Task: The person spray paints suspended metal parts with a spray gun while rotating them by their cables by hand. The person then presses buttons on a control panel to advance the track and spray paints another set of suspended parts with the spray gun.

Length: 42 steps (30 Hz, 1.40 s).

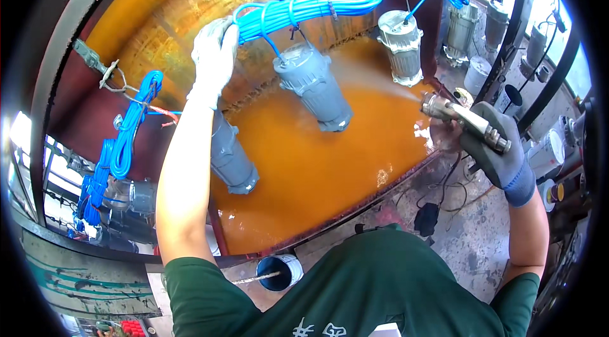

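My left hand, in a white glove, has its fingers closed at the left end of a coiled blue cable. Below that coil hangs a grey cylindrical pump motor, tilted, with its cable running up from the top. In a dark glove with a blue cuff, my right hand grips a metal spray gun. A pale mist leaves its nozzle leftward, toward the hanging grey motor. Another grey motor hangs partly behind my left forearm. A lighter, silvery motor hangs to the right.
An orange-stained spray booth with a dark red rim encloses the hanging motors. Blue cable coils and a motor hang at left. More motors hang beyond the right frame. A bucket and a hose are on the floor.
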Each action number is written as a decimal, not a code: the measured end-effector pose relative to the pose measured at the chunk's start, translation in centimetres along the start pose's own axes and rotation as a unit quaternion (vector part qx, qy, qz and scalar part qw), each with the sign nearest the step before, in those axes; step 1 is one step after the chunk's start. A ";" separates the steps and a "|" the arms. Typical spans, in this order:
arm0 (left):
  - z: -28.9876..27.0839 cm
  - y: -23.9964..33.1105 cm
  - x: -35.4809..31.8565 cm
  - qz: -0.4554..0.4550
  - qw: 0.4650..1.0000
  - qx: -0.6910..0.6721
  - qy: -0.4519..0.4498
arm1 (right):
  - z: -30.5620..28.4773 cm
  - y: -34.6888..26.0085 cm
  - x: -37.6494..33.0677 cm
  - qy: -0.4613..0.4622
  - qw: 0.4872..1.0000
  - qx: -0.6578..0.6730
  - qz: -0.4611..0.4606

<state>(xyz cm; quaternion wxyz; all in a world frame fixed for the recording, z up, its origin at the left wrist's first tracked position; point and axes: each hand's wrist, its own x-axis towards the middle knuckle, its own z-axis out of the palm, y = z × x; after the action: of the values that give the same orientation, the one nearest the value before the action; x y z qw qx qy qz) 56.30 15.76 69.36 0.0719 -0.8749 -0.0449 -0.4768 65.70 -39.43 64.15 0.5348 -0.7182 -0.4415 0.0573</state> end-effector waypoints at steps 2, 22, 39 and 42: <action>-0.2 0.2 -0.1 0.005 1.000 0.006 -0.001 | 0.0 -0.3 0.0 -0.084 0.989 -0.100 -0.066; -2.3 6.0 -2.4 0.041 0.998 -0.037 -0.042 | 4.5 8.0 -5.6 -0.119 0.987 -0.027 0.107; -3.7 7.9 -2.9 -0.019 0.982 -0.180 -0.061 | 3.8 5.3 -8.3 -0.009 0.999 -0.031 0.043; -3.7 8.6 -2.6 -0.006 0.981 -0.181 -0.067 | 3.3 3.1 -8.0 0.067 0.991 0.054 0.106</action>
<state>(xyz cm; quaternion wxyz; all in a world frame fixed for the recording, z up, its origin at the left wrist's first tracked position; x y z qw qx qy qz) 53.03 6.64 68.42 -0.0935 -0.9030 0.0320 -0.4182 60.84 -42.76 57.14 0.5925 -0.7331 -0.3219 0.0891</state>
